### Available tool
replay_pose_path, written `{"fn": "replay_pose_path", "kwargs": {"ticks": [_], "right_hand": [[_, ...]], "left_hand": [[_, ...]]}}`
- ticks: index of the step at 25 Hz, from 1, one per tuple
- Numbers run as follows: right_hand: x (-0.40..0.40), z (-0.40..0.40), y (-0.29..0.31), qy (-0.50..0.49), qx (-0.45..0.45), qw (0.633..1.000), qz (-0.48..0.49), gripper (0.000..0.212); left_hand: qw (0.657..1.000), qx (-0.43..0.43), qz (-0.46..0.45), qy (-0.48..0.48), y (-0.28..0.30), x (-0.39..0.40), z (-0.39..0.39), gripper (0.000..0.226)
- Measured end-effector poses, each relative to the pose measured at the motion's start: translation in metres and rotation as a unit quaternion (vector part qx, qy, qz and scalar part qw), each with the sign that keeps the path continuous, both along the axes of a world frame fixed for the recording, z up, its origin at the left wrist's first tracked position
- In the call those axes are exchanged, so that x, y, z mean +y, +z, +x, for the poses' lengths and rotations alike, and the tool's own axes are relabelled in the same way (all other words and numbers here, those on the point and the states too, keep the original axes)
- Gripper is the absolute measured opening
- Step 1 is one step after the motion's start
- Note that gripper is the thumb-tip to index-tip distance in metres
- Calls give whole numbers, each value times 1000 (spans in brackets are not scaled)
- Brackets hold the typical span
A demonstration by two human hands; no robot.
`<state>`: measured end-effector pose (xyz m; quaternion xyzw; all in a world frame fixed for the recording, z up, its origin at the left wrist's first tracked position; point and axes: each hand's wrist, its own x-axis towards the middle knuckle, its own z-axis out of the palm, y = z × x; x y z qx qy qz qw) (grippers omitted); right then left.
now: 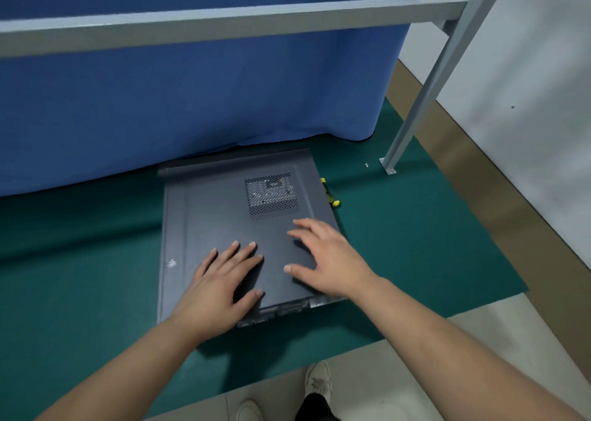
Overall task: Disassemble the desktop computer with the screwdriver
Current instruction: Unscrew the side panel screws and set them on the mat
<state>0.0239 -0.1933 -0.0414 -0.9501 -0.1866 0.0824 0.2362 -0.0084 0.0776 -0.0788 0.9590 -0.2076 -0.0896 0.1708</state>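
Nearest the table edge, left hand (220, 284) and right hand (323, 256) lie palm-down on the desktop computer (224, 215), fingers spread and nearly straight, gripping nothing. Case lies flat on its side on the green mat (80, 292), vent grille (271, 195) uppermost. Beyond its right edge: screwdriver (329, 193), yellow-handled, partly hidden. Behind: blue curtain (192, 100).

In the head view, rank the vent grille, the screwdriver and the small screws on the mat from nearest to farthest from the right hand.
From the right hand:
1. Vent grille, on the case panel just beyond the fingertips.
2. Screwdriver, on the mat at the case's right edge.
3. Small screws, farther right, near the frame leg's foot.
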Motion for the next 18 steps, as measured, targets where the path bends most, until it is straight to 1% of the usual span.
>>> {"fn": "replay_pose_path", "kwargs": {"ticks": [3,5,6,10,13,18], "right_hand": [[19,-27,-12,103,-4,984,-144,109],[30,-33,-24,121,-23,966,-225,121],[36,-33,-28,113,-34,961,-249,124],[48,-33,-37,79,-64,957,-272,118],[45,-35,-42,81,-78,954,-277,115],[45,-39,-46,80,-72,954,-281,114]], "left_hand": [[997,2,79,-17,-2,17,-22,95],[993,-6,119,-11,-4,17,-25,105],[991,-11,131,4,-5,15,-25,108],[984,-31,167,62,-10,4,-23,113],[980,-55,184,58,-16,3,-24,112],[980,-80,174,47,-21,2,-30,108]]}}
